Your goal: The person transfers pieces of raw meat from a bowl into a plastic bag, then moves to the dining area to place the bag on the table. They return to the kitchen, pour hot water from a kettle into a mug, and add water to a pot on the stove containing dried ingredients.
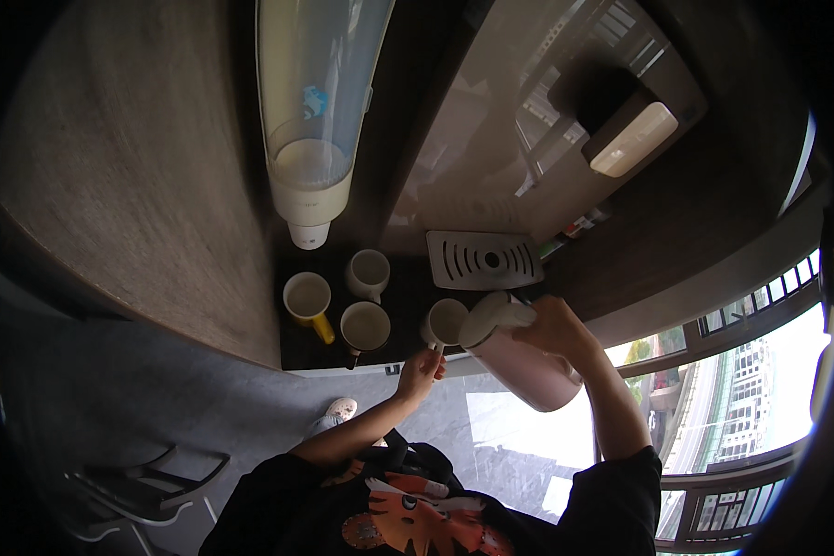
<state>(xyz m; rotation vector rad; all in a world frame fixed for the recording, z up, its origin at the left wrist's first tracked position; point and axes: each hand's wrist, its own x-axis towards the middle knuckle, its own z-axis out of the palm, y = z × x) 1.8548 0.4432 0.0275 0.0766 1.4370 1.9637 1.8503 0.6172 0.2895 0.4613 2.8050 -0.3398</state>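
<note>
With my right hand (559, 325) I hold a pink electric kettle (528, 368) by its handle. The kettle is tilted, its pale top and spout close over the right rim of a white mug (448, 321). My left hand (420, 375) grips that mug's handle from the near side. Whether liquid is flowing cannot be seen. Left of it on the dark counter stand a mug with a dark handle (365, 325), a white mug (368, 274) behind it, and a white mug with a yellow handle (308, 297).
A slotted metal drip tray (485, 260) lies behind the held mug, below a wall-mounted dispenser (632, 139). A tall clear cup dispenser (313, 167) hangs at the back left. Wooden panelling (132, 174) borders the left; a chair (153, 486) stands at lower left, windows at right.
</note>
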